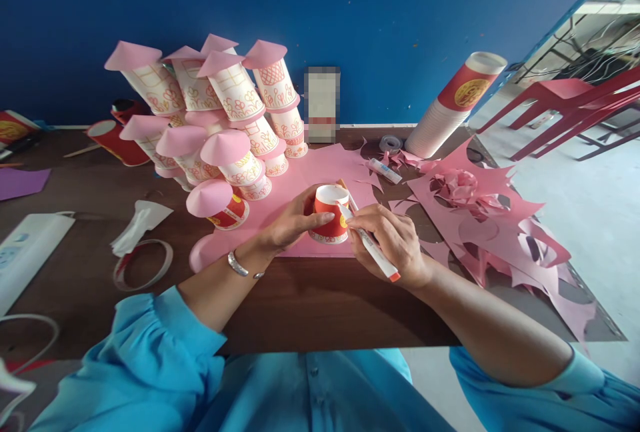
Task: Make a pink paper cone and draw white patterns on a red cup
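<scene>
A red and white paper cup [326, 209] stands mouth up, gripped from its left side by my left hand [295, 220]. My right hand [393, 239] is wrapped round a white marker [376, 251] with an orange end, its other end close to the cup's front right rim; whether the tip touches cannot be made out. Beneath the cup lies a pink paper sheet [313, 172]. Left of my left hand is a red cup [234, 212] with a pink paper cone on top. Behind it rise several stacked white cups [237, 95] with drawn flowers and pink cone tops.
Pink paper scraps [495, 205] cover the table's right side, near a glue stick [385, 171] and a roll of tape [391, 144]. A tall leaning cup stack [455, 105] stands behind. A larger tape roll [143, 264] and a white power strip [33, 252] lie at left.
</scene>
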{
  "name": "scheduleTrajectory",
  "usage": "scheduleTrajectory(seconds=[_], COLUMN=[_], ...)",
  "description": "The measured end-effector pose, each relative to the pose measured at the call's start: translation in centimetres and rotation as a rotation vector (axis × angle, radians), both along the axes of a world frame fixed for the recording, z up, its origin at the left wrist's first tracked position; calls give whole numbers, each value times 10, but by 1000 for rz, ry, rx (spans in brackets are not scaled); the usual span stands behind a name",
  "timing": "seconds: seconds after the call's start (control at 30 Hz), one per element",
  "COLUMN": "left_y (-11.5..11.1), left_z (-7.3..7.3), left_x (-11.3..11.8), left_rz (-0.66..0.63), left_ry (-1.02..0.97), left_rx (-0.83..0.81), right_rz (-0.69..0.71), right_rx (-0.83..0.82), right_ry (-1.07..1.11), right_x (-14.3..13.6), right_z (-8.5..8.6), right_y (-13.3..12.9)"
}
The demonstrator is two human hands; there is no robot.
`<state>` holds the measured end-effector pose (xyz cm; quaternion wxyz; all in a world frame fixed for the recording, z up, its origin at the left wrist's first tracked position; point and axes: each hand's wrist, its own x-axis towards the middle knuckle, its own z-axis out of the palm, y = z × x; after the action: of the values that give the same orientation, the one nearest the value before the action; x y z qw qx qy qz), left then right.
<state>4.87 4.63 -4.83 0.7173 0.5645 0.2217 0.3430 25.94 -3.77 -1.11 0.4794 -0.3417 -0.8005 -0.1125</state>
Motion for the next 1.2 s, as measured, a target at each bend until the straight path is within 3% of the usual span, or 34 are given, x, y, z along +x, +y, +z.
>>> scheduleTrajectory(seconds=[0.57, 1.2], left_y=[-1, -2], left_z=[1, 2], left_x=[1, 2], left_rz=[3, -3], left_ry=[-19, -43], left_rx=[8, -5], right_rz=[75, 8], right_rx=[41, 8], right_ry=[-27, -21], right_x=[-2, 2], right_z=[4, 0], right_y=[-3, -2])
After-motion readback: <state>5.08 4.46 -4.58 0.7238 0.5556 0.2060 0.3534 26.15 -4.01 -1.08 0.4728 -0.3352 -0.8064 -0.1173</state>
